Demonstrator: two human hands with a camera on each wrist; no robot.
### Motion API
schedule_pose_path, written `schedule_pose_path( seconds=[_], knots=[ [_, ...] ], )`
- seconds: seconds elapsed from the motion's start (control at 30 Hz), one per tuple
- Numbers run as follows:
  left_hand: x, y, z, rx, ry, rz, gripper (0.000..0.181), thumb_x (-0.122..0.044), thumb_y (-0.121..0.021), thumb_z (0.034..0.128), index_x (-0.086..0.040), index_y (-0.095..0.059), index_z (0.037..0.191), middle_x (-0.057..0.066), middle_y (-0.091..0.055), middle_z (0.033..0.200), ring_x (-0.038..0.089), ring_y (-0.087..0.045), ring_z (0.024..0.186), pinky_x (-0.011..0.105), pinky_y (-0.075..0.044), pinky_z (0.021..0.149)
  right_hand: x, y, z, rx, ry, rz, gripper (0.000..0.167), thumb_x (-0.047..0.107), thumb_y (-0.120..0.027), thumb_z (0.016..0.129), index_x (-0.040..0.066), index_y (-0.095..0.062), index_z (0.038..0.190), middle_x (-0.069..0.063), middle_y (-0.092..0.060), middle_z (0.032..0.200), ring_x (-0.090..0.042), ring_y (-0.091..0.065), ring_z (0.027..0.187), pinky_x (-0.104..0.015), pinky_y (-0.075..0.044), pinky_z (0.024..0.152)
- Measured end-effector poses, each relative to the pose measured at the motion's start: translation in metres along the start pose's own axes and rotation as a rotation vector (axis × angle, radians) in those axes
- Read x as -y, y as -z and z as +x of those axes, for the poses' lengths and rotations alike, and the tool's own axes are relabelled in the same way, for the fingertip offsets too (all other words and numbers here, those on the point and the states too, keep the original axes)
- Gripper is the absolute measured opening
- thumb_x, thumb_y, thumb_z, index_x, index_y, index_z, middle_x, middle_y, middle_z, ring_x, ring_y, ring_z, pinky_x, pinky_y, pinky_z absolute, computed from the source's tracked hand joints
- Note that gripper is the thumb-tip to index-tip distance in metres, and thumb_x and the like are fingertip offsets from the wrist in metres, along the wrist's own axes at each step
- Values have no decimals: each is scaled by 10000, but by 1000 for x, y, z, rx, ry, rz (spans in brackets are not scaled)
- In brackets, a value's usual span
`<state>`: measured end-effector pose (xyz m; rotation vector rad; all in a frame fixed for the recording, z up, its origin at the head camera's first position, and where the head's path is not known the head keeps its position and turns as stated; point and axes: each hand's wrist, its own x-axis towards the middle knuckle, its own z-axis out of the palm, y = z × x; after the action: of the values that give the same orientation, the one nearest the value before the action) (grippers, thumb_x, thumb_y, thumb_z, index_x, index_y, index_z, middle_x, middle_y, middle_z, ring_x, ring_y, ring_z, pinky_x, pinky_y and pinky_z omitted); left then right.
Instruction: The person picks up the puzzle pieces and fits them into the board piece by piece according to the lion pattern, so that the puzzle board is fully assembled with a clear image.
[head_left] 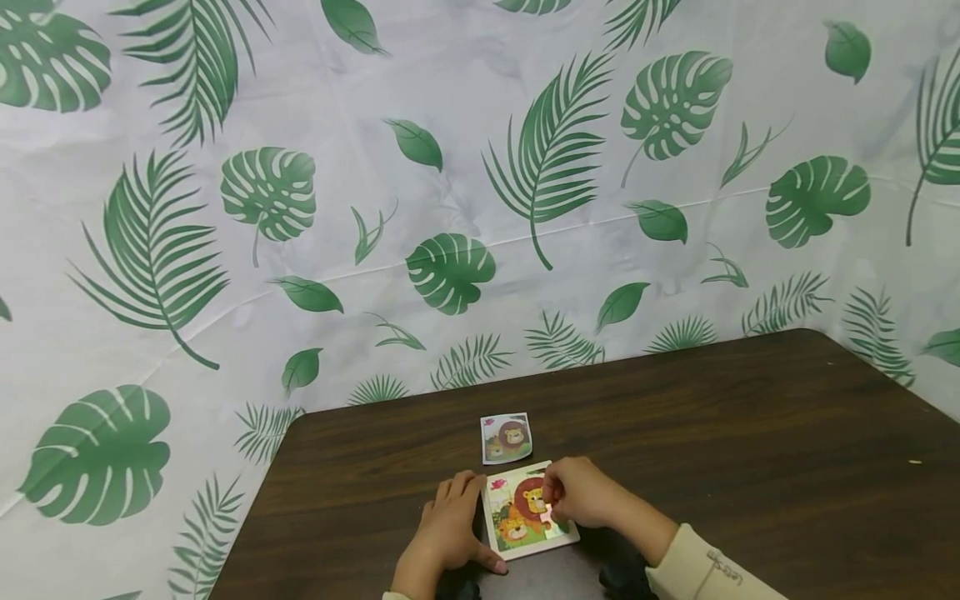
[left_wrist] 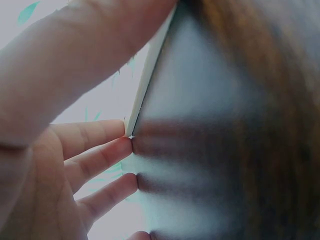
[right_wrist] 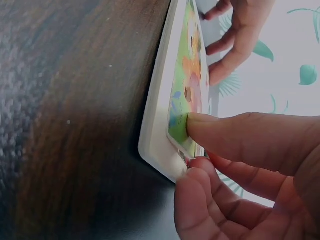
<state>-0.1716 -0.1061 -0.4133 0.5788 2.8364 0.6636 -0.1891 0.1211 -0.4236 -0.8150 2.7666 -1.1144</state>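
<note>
A jigsaw puzzle (head_left: 517,508) with a lion and a spotted orange cub lies in a white-bordered tray (head_left: 536,549) on the table. My left hand (head_left: 446,527) rests at the tray's left side, fingers spread and fairly straight, thumb by the near-left corner. In the left wrist view, fingertips meet the table beside the tray's edge (left_wrist: 145,82). Over the puzzle's right side is my right hand (head_left: 587,493). Its thumb and curled fingers pinch a green-edged puzzle piece (right_wrist: 177,131), whose corner looks slightly raised from the tray. The hand partly hides the picture there.
A small picture card (head_left: 506,439) with the same animals lies just beyond the tray. The dark wooden table (head_left: 712,417) reaches back to a white leaf-print cloth (head_left: 337,208). A tiny pale scrap (head_left: 915,462) lies far right.
</note>
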Motion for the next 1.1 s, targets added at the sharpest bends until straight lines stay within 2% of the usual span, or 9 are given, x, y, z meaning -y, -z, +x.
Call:
schedule_pose_path(
  seconds=[0.17,0.33,0.5,0.8,1.1],
  knots=[
    [0,0,0,-3,1,-1,1066,-478,-860,492,-42,-410,1354,141,-384,1317,411,-323,1211,657,-294,867,-10,-4,3,4,17,-14,249,-34,-718,616,144,-550,662,73,-463,597,-78,-422,540,-252,-349,482],
    [-1,1,0,0,7,0,1068,-479,-860,490,-45,-409,1355,142,-382,1321,409,-320,1215,657,-289,874,9,0,1,15,-100,-3,245,-75,-711,607,104,-548,634,29,-468,584,-135,-428,549,-267,-339,494],
    [-1,1,0,4,8,-2,1066,-479,-859,493,-49,-407,1357,141,-380,1325,407,-318,1218,654,-289,877,17,0,0,15,-145,-17,252,-78,-736,629,97,-555,632,26,-458,582,-137,-422,561,-264,-330,499],
    [0,0,0,2,5,-3,1071,-482,-857,489,-41,-407,1355,140,-380,1324,410,-320,1217,654,-293,875,16,-1,0,4,-144,-6,256,-103,-717,604,93,-556,634,18,-460,587,-147,-426,566,-268,-330,497],
    [0,0,-1,-11,-4,2,1074,-483,-859,486,-34,-411,1352,144,-383,1324,408,-323,1215,658,-291,874,17,0,0,11,-180,25,272,-118,-736,591,80,-555,640,4,-466,595,-154,-431,567,-270,-336,499]
  ],
)
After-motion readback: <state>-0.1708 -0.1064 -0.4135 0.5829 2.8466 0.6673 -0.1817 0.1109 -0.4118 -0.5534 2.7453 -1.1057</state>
